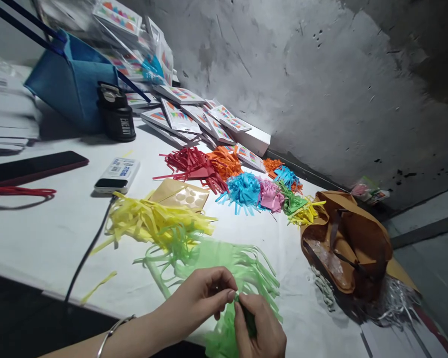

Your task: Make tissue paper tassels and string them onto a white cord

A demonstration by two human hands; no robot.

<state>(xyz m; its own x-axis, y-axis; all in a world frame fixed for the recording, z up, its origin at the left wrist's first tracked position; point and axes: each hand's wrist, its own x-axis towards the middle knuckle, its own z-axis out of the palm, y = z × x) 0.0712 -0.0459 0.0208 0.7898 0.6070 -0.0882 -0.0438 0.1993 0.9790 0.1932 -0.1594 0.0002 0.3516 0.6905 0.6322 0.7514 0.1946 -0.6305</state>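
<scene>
Light green fringed tissue paper (212, 256) lies spread on the white table, its cut strips fanning out to both sides. Over it, my left hand (205, 293) has thumb and forefinger pinched together at the green paper. My right hand (263, 325) is closed close beside it, thumb and fingers on a darker, bunched green part of the paper. The two sets of fingertips almost meet, and what lies between them is mostly hidden. Just beyond is a heap of yellow fringed tissue paper (145, 219), touching the green strips.
Tissue tassels in red (194, 164), orange, blue (243, 189), pink, green and yellow run toward a brown bag (369, 238). Printed packets (179, 117) lie by the wall. On the left are a black bottle (115, 114), a blue bag (82, 74), a phone (33, 166) and a cabled white device (117, 175).
</scene>
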